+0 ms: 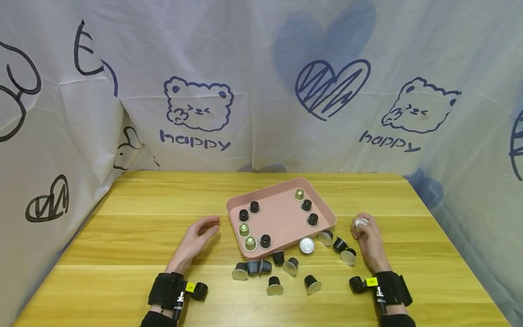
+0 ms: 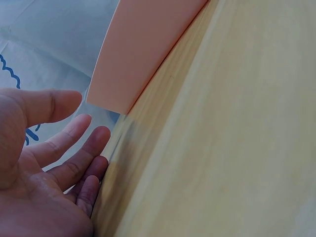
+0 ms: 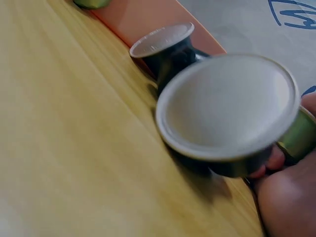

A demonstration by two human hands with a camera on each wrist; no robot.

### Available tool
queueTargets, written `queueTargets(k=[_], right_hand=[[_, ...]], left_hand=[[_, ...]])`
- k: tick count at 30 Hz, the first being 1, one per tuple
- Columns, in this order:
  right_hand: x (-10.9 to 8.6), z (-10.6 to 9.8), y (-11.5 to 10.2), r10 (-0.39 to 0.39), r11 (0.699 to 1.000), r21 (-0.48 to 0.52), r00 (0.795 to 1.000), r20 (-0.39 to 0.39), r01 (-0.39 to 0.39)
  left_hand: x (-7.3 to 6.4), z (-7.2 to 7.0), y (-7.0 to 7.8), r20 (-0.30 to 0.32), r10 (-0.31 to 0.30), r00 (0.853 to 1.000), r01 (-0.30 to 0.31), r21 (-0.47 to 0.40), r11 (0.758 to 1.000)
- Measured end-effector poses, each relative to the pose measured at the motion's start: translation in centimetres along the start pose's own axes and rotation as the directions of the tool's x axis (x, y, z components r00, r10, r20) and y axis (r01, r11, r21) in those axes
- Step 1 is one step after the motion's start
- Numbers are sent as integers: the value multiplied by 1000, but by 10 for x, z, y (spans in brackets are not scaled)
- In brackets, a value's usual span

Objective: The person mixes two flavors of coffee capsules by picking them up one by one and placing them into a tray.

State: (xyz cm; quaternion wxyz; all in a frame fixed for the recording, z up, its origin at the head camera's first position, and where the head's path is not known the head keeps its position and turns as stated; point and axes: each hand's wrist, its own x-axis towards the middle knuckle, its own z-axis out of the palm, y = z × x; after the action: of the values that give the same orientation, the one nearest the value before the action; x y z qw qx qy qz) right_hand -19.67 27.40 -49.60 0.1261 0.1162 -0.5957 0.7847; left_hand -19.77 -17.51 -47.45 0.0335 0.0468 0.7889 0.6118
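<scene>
My right hand pinches a coffee capsule at the right of the pink tray, its silver lid facing up in the head view. The right wrist view shows that capsule's green side between the fingers, partly hidden behind a nearer dark capsule. To the left of the tray, my left hand holds nothing; its fingers are loosely bent beside the tray's left wall. Inside the tray, black capsules and green ones stand lid-down along the left and right sides.
Several dark capsules lie scattered on the wooden table in front of the tray. One silver-lidded capsule lies at its front edge, and more dark ones lie between tray and right hand. A printed white cloth hangs behind.
</scene>
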Motion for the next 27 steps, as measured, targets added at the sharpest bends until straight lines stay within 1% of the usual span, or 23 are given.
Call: queueTargets(k=[3,6,8,11,15,18,24,26,27], right_hand=[[0,-2,0,3,1000,17,1000,25,-3],[0,-3,1,3,1000,-7,1000,26,-3],[0,-4,2,9,999,-39,1000,15,-8],[0,-5,2,29,993,-116,999,-14,-30],[-1,-5,1,39,970,-237,998,-49,-50],[-1,-5,1,42,955,-291,997,-65,-59],[-2,-7,2,40,949,-310,995,-87,-65],[-2,-8,3,29,938,-341,995,-97,-61],[-1,-8,2,30,938,-340,994,-100,-63]], left_hand=[[0,0,0,2,-4,1000,4,0,1000],[0,0,0,4,-10,1000,10,-1,1000],[0,0,0,6,-11,1000,11,-1,1000],[0,0,0,10,-14,1000,14,0,1000],[-1,-1,0,14,-16,1000,16,-1,1000],[-1,-1,1,16,-18,1000,18,-2,1000],[0,-1,-1,12,-15,1000,15,8,1000],[0,-1,-1,8,-11,1000,11,12,1000],[0,0,-1,6,-9,1000,9,13,1000]])
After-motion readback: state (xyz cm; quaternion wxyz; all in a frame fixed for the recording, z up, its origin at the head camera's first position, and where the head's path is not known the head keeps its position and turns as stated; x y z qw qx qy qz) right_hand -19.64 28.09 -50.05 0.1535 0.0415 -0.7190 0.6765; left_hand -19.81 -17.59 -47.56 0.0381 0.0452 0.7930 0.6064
